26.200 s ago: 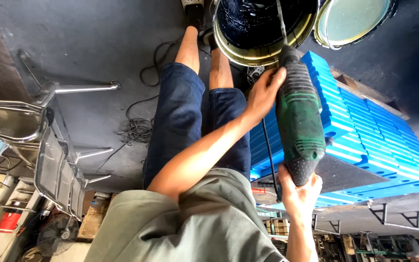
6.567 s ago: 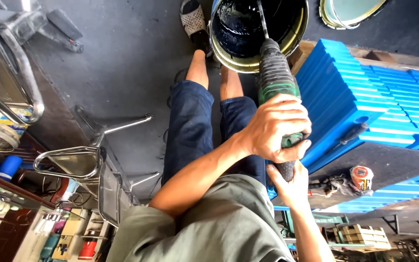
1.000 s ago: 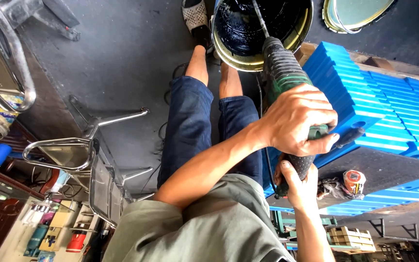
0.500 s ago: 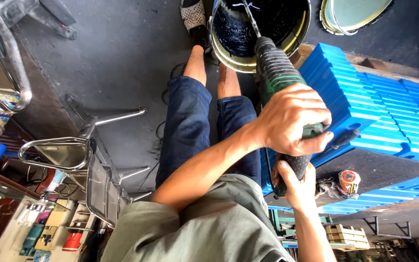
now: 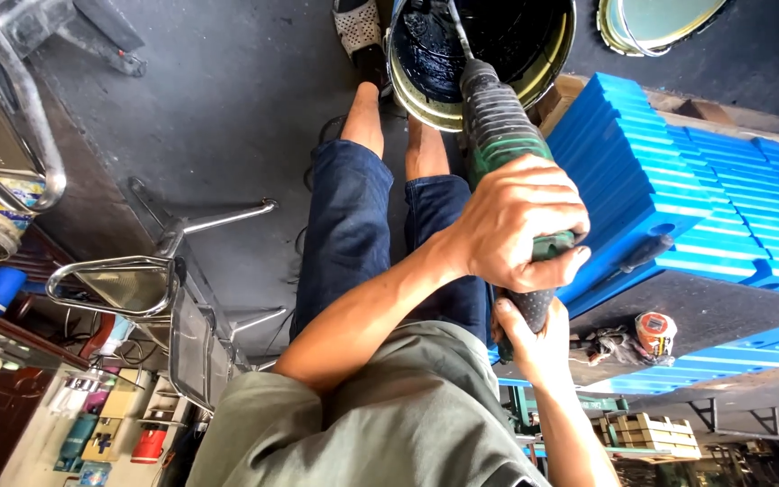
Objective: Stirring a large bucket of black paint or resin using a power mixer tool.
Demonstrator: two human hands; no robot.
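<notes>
My left hand (image 5: pixel 520 221) wraps around the body of a green and black power mixer drill (image 5: pixel 502 135). Below it, my right hand (image 5: pixel 534 338) grips the drill's black rear handle. The drill points away from me, and its metal shaft (image 5: pixel 455 32) dips into a round metal bucket (image 5: pixel 426 95) of glossy black liquid that stands on the floor by my feet. My legs in dark blue trousers (image 5: pixel 353 234) stretch toward the bucket.
A stack of blue ribbed plastic panels (image 5: pixel 678 189) lies to the right of the drill, with a tape roll (image 5: pixel 655 332) nearby. A bucket lid (image 5: pixel 655 20) rests at the top right. Metal wire chairs (image 5: pixel 146 289) stand on the left over the dark concrete floor.
Both hands keep the same grip. The drill and the bucket have drifted slightly left in view, with the shaft still in the black liquid.
</notes>
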